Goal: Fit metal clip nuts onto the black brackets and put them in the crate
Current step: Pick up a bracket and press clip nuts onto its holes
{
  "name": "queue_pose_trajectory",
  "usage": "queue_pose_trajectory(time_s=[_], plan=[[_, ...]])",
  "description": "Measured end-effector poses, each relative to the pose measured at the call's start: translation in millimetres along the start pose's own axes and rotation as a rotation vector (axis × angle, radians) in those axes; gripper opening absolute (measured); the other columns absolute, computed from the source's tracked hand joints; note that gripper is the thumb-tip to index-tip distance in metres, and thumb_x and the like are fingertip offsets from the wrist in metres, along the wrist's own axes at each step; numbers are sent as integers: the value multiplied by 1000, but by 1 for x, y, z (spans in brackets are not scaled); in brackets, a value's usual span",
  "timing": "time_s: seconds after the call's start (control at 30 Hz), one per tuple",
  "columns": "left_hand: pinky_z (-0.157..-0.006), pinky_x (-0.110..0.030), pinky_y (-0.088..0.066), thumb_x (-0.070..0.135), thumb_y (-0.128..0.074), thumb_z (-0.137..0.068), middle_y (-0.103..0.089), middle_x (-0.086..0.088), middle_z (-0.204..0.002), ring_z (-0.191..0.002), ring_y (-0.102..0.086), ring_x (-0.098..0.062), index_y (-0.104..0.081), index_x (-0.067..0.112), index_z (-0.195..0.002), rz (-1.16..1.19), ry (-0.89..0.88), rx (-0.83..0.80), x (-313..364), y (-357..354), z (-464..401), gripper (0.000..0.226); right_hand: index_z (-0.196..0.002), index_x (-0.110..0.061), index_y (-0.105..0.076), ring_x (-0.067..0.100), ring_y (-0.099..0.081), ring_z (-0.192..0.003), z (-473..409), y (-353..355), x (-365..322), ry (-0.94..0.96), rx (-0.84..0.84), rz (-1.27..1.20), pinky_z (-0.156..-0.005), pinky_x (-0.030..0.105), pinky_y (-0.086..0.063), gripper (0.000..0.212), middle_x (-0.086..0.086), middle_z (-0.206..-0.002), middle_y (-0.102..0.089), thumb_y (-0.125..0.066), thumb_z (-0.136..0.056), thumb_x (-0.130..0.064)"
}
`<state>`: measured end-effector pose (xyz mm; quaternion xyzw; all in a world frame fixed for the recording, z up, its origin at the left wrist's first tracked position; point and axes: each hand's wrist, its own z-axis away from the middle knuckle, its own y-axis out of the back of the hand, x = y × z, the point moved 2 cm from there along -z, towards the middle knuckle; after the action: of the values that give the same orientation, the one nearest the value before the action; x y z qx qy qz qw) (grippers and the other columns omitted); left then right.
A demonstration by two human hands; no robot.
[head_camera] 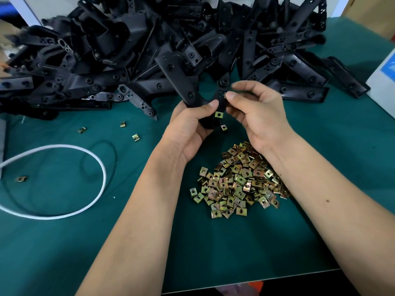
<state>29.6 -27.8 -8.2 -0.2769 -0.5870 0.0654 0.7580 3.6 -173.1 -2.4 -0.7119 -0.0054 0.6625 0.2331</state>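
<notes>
My left hand (190, 127) grips a black Y-shaped bracket (181, 82) above the green mat. Two brass-coloured clip nuts sit on the bracket's lower arm, one (218, 114) just above the other (223, 127). My right hand (254, 112) pinches another clip nut (225, 95) between thumb and forefinger against the upper part of that arm. A heap of loose clip nuts (237, 182) lies on the mat below my wrists. No crate shows in this view.
A big pile of black brackets (149, 45) fills the back of the green mat (64, 242). Stray clip nuts (135, 137) lie at the left. A white cable loop (94, 159) lies at the left. A white box (382, 82) stands at the right edge.
</notes>
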Motion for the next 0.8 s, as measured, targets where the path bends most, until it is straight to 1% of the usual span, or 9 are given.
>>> queue_pose_trajectory(time_s=[0.07, 0.1, 0.2, 0.3, 0.4, 0.53, 0.63, 0.7, 0.8], plan=[[-84, -44, -59, -2, -67, -92, -74, -9, -108, -97, -71, -24, -62, 6, -122, -19, -1, -1, -2, -3, 1, 32, -95, -9, -68, 14, -64, -75, 1, -3, 1, 44, 2, -6, -68, 24, -54, 19, 5, -77, -68, -72, -88, 8], [-86, -44, -59, -2, -67, -92, -74, -9, -106, -97, -71, -24, -63, 7, -119, -28, 0, -1, -3, -4, 1, 29, -94, -10, -67, 14, -63, -75, 1, -3, 1, 61, 3, -2, -68, 23, -52, 20, 4, -77, -67, -72, -88, 8], [-78, -38, -60, -2, -69, -91, -75, -4, -96, -90, -72, -19, -63, 12, -107, -38, 9, 3, -5, -7, 2, 21, -95, -10, -65, 18, -62, -80, 2, -2, 1, 76, 9, 11, -71, 25, -51, 19, 4, -78, -67, -73, -88, 6], [-85, -43, -59, -2, -69, -91, -75, -6, -104, -96, -71, -23, -61, 9, -118, -41, 8, 12, -3, -7, 3, 30, -99, -11, -67, 21, -63, -84, 1, 1, 0, 63, 7, 33, -82, 34, -54, 19, 4, -78, -66, -76, -87, 0], [-89, -46, -59, -1, -70, -91, -74, -11, -117, -101, -72, -24, -56, 4, -133, -103, -9, 50, -2, -7, 4, 45, -100, -14, -69, 12, -67, -83, 0, 3, 0, 42, 0, 114, -80, 30, -51, 18, -1, -77, -70, -78, -87, -6], [-86, -44, -61, -3, -69, -91, -73, -14, -120, -105, -72, -28, -56, 2, -133, -155, -72, 85, -4, -7, 1, 44, -103, -15, -73, 12, -71, -90, -3, 3, 2, 39, 9, 197, -78, 30, -54, 13, -2, -89, -77, -76, -92, -11], [-74, -36, -60, -4, -67, -92, -74, -13, -112, -95, -72, -24, -56, -3, -133, -59, -77, 116, -2, -2, -1, 42, -107, -12, -74, 25, -75, -101, -4, 2, 2, 21, -12, 177, -85, 37, -58, 12, 8, -105, -78, -66, -100, -16], [-71, -34, -59, -4, -67, -93, -74, -14, -111, -92, -73, -23, -55, -5, -133, -25, -67, 129, -2, 1, -1, 42, -104, -13, -77, 25, -74, -104, -3, 0, 4, 6, -30, 204, -81, 35, -59, 16, 8, -107, -78, -61, -103, -18], [-82, -44, -62, -4, -67, -93, -73, -17, -119, -102, -73, -29, -56, -3, -133, -30, -54, 107, -6, 1, -2, 42, -96, -19, -80, 20, -72, -99, 1, -2, 2, 103, -17, 307, -71, 29, -57, 18, 10, -101, -78, -63, -102, -17]])
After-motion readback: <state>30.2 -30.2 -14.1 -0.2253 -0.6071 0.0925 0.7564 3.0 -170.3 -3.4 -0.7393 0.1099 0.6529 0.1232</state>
